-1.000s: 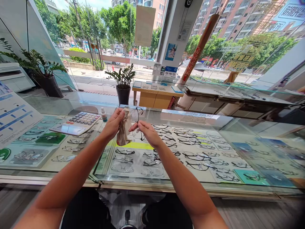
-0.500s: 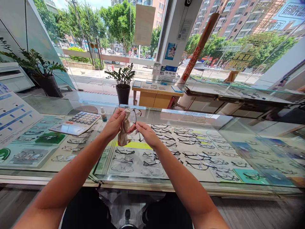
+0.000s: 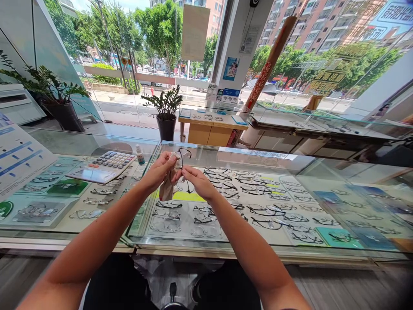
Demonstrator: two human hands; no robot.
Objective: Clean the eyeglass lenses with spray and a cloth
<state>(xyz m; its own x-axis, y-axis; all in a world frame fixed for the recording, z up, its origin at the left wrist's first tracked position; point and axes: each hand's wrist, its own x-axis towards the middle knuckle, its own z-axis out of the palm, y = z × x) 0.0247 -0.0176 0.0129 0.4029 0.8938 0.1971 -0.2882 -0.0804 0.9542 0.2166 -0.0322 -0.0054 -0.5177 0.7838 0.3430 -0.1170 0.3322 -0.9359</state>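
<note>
My left hand [image 3: 163, 168] is closed on a beige cleaning cloth [image 3: 167, 187], which hangs down below the fingers. The upper part of the cloth lies against a lens of a pair of dark-rimmed eyeglasses [image 3: 185, 151]. My right hand [image 3: 195, 180] pinches the eyeglasses near the middle of the frame. They are turned on end, one lens above my fingers and the other below, partly hidden by the hand and cloth. Both hands are above the glass display counter [image 3: 251, 161].
Many eyeglass frames [image 3: 222, 185] lie inside the counter. On its left stand a calculator [image 3: 114, 160], a small spray bottle [image 3: 140, 155] and a printed sheet [image 3: 24, 157]. A potted plant [image 3: 166, 125] and a wooden display table [image 3: 206, 131] are beyond it.
My left hand has moved slightly right with the cloth, bringing it onto the upper lens. The eyeglasses have tilted a little; my right hand keeps its pinch.
</note>
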